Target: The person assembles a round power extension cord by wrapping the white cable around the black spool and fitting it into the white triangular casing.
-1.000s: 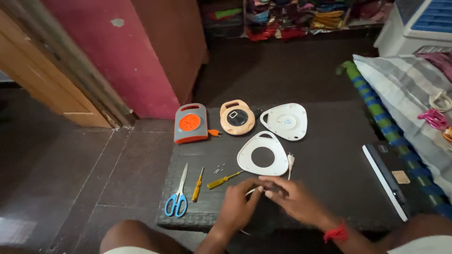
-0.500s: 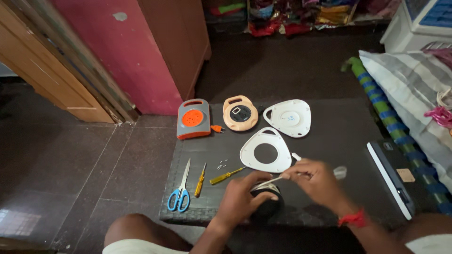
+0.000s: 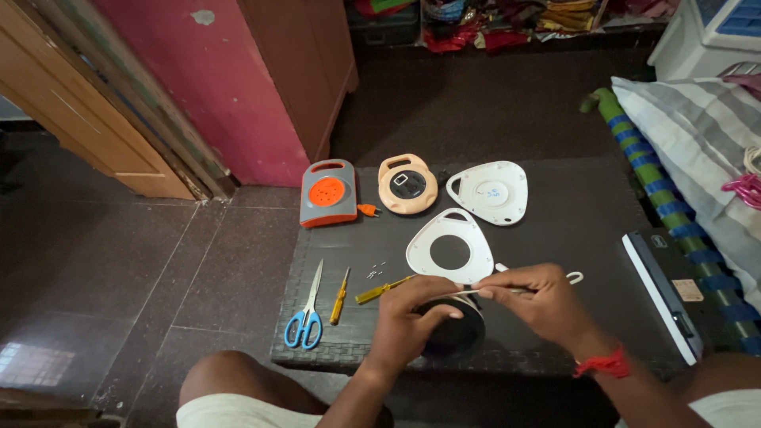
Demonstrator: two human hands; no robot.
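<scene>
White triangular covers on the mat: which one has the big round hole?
The white triangular plastic cover nearer the hands, just beyond the black reel. The other white triangular cover, farther back beside the peach round reel case, is solid.

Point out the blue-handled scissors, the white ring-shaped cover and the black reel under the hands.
blue-handled scissors (image 3: pixel 304 326): head view, on the blue handle loops.
white ring-shaped cover (image 3: pixel 424 255): head view, on its left rim.
black reel (image 3: pixel 453 337): head view, on its dark side below the left hand.
</scene>
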